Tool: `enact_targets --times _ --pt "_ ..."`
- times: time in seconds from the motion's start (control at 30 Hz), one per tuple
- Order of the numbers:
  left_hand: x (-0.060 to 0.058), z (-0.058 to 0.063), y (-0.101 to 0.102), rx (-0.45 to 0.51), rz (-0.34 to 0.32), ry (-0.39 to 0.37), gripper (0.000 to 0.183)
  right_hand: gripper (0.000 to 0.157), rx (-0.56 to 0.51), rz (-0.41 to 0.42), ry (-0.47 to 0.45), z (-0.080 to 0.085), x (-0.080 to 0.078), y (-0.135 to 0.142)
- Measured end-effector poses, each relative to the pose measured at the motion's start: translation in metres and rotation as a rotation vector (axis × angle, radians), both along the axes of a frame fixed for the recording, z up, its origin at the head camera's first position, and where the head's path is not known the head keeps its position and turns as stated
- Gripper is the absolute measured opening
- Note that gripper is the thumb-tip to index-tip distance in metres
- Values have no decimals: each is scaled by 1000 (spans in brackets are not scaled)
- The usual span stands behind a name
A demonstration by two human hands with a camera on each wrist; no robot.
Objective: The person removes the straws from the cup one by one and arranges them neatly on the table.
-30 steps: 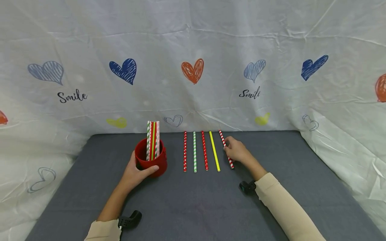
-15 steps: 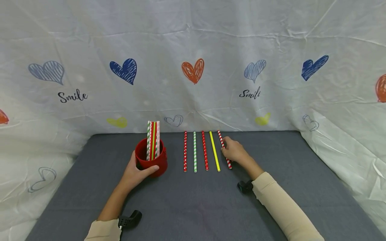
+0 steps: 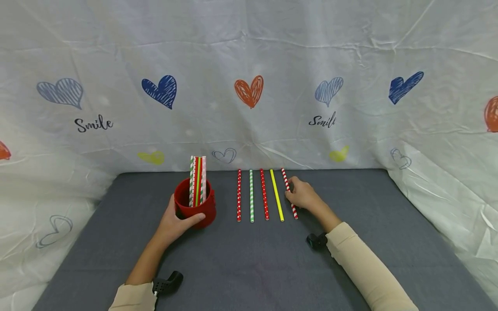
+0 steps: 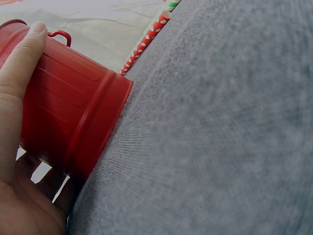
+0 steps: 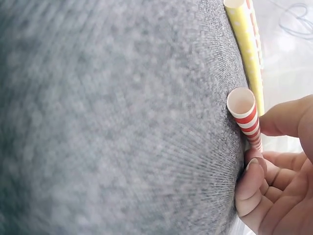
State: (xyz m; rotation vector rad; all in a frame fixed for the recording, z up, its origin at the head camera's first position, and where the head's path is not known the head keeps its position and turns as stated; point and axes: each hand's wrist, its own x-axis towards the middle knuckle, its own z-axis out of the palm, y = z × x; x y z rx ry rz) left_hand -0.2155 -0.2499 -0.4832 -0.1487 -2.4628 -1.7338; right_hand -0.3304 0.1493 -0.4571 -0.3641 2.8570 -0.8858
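My left hand [image 3: 177, 222] grips a red bucket-like cup [image 3: 206, 218], its thumb across the front near the rim. The cup stands upright on the table, and the left wrist view shows a small loop handle [image 4: 62, 36] on its side. Several paper straws [image 3: 197, 181] in mixed patterns stand inside it. At the right end of a row, my right hand [image 3: 305, 194] pinches a red-and-white striped straw [image 3: 294, 211] between thumb and fingers. That straw [image 5: 248, 117] lies against the cloth, slightly slanted, beside the yellow straw [image 3: 277, 196].
Left of the yellow straw lie a red dotted straw [image 3: 264, 196], a green-and-white striped straw [image 3: 251, 196] and another red dotted straw [image 3: 239, 196], roughly parallel. Grey cloth [image 3: 249, 268] covers the table. A white printed curtain [image 3: 288, 56] hangs behind its far edge.
My right hand has shifted slightly left with the striped straw, bringing it closer to the yellow straw and a little straighter. The left hand and cup have stayed put.
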Motion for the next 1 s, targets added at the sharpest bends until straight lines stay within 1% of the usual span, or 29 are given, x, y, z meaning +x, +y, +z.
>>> enact_targets --times 0.37,0.4,0.6,0.63,1.0 --pt "0 -1 -1 4 -1 10 100 51 -24 -17 -27 0 1 1" --pt "1 2 0 4 -4 12 100 51 -25 -16 -26 0 1 1" --pt "1 1 0 4 -2 18 98 52 -27 -25 -18 1 2 2" --pt "-1 -2 -1 8 -2 19 98 52 -27 -28 -18 1 2 2" --pt "0 -2 -1 14 -12 16 98 51 -33 -23 17 3 0 3"
